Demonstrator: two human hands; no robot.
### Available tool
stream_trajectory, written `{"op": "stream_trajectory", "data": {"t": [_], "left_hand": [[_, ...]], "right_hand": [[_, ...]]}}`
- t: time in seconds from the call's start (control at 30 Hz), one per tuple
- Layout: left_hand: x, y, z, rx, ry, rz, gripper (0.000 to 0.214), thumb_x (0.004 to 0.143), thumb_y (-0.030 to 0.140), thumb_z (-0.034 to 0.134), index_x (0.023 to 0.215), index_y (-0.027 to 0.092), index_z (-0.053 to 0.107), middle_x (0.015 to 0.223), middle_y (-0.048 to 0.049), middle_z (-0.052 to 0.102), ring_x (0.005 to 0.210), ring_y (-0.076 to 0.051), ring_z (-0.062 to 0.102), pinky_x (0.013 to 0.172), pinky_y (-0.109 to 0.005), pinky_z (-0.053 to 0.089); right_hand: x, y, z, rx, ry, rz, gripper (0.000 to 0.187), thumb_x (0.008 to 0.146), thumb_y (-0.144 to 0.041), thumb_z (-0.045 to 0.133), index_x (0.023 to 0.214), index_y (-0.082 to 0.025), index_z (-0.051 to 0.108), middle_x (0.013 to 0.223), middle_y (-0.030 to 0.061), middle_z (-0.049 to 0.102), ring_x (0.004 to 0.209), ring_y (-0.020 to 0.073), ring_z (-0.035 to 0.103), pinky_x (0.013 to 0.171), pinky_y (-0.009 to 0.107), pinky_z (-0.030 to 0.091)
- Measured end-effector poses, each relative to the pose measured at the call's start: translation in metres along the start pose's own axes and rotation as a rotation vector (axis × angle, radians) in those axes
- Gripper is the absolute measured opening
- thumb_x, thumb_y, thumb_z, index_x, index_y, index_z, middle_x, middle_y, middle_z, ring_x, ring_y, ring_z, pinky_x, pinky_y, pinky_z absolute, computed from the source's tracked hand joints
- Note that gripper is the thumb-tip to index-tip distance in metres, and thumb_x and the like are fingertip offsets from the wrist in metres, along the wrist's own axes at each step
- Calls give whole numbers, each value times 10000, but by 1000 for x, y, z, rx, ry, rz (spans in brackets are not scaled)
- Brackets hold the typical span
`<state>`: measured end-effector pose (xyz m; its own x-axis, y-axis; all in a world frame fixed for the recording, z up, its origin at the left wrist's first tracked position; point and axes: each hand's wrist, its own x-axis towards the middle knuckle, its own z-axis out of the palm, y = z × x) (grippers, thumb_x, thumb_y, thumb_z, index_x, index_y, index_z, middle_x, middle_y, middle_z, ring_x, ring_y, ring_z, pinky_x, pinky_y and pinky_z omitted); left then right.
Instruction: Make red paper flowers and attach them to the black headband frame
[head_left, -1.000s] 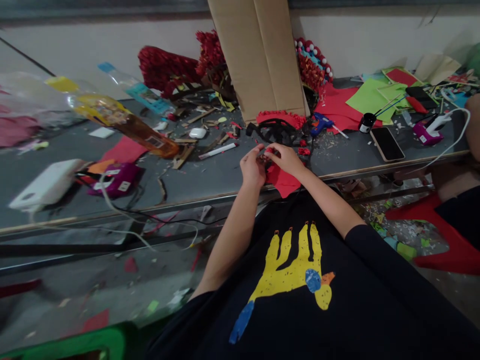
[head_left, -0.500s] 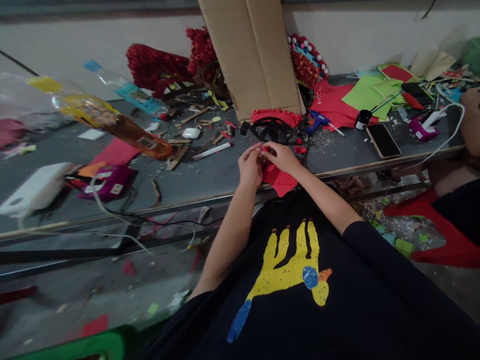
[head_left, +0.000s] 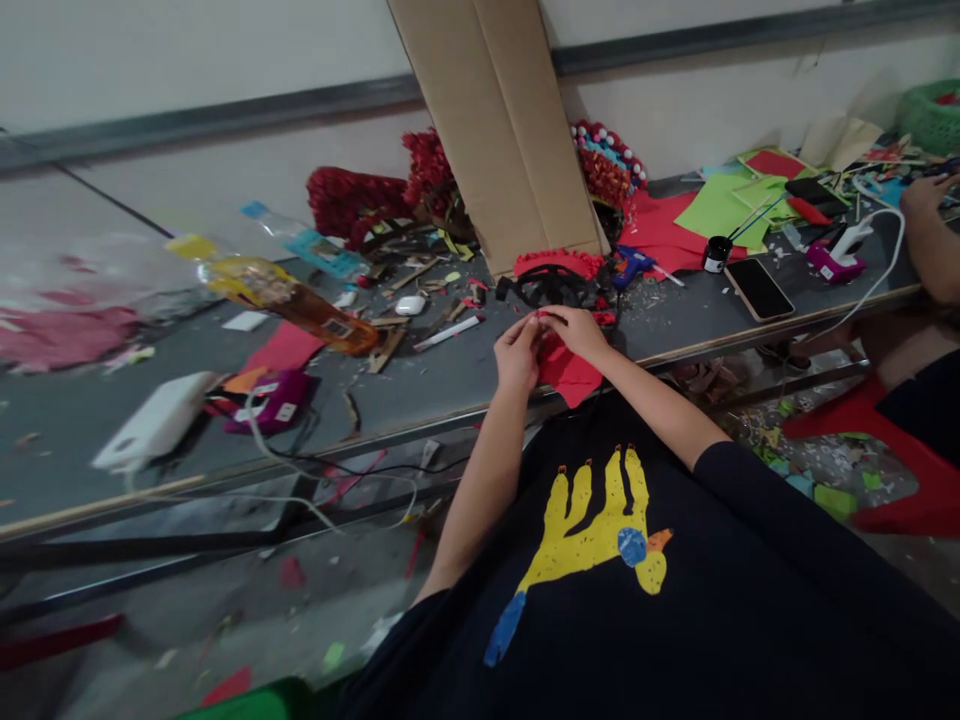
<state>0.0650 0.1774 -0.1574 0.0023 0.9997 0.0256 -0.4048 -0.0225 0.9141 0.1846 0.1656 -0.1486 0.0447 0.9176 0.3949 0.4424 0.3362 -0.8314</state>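
Note:
My left hand point(head_left: 517, 352) and my right hand point(head_left: 579, 330) meet at the near edge of the grey table point(head_left: 420, 375). Both pinch the top of a red paper sheet point(head_left: 568, 370) that hangs a little over the edge, fingers closed on it. Just beyond the hands lies a black cut-out frame with red fringe point(head_left: 553, 280), and a blue glue gun point(head_left: 628, 264) rests to its right.
A tall cardboard sheet point(head_left: 502, 130) leans on the wall. Red fringed craft pieces point(head_left: 360, 205), bottles point(head_left: 281, 295), a purple glue gun point(head_left: 271, 408), a white box point(head_left: 154, 425), a phone point(head_left: 759, 288) and green paper point(head_left: 724, 205) clutter the table. Another person's arm point(head_left: 926, 235) and a red stool point(head_left: 874, 440) are at right.
The view has tilted up and shifted slightly. My hands stay together on the red paper, working its top edge, and sit a little closer to the table edge.

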Motion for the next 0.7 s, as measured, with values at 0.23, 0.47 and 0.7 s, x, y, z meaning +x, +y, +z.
{"op": "stream_trajectory", "data": {"t": [0.23,0.47,0.7], "left_hand": [[1,0,-4,-11,-81,-93,195,651,241,803,789,133,717,745,-34,692,663,-106,638,711,-245,527],[-1,3,-2,-36,-92,-90,149,658,218,799,706,117,700,630,-9,640,567,-79,571,608,-204,472],[1,3,-3,-77,-36,-36,138,641,197,787,643,122,672,537,24,584,473,-48,478,514,-166,393]], "right_hand": [[4,7,-2,139,50,-130,198,847,-161,592,985,-183,733,982,43,669,903,111,623,852,232,477],[4,8,-1,148,-17,-168,188,861,-167,573,949,-171,739,935,30,603,890,112,586,825,232,478],[-1,1,2,-22,-107,-269,309,929,-207,462,1175,-166,645,1112,76,589,1060,145,568,956,279,449]]}}
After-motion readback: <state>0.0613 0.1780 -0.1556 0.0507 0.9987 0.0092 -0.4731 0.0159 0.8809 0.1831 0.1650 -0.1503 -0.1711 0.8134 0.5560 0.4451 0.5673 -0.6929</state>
